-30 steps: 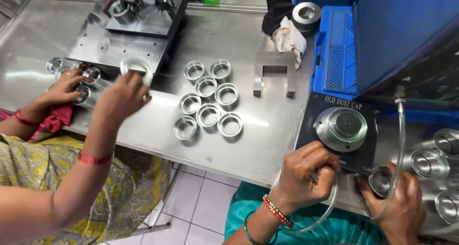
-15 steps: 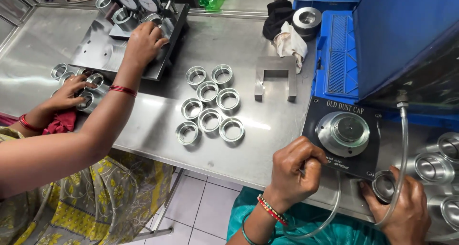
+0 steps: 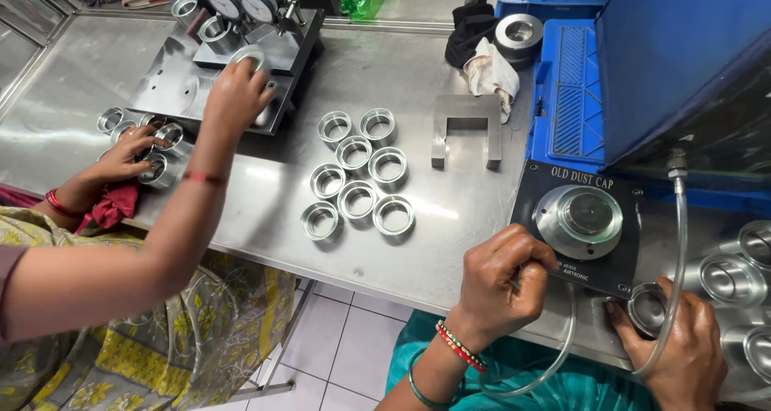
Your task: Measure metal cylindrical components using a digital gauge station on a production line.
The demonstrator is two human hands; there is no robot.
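My left hand point(image 3: 504, 286) is closed in a fist at the near-left corner of a black plate point(image 3: 534, 188) that carries a round metal gauge head point(image 3: 580, 220). A clear hose point(image 3: 668, 299) loops under the table edge and up into that fist. My right hand point(image 3: 683, 351) holds a metal ring point(image 3: 647, 308) down on the steel table point(image 3: 450, 242), just right of the plate. Several identical rings point(image 3: 356, 178) lie in a cluster at the table's middle.
A co-worker on the left sets a ring point(image 3: 247, 56) on a dial-gauge fixture point(image 3: 241, 26); their other hand rests on more rings point(image 3: 152, 142). Also here: a steel U-block point(image 3: 466, 126), a blue crate point(image 3: 562, 90), rags point(image 3: 486, 54) and finished rings point(image 3: 727, 278) at the right.
The co-worker's arm has reached from the table's near side up to the dial-gauge fixture with a ring. My own hands have barely moved.
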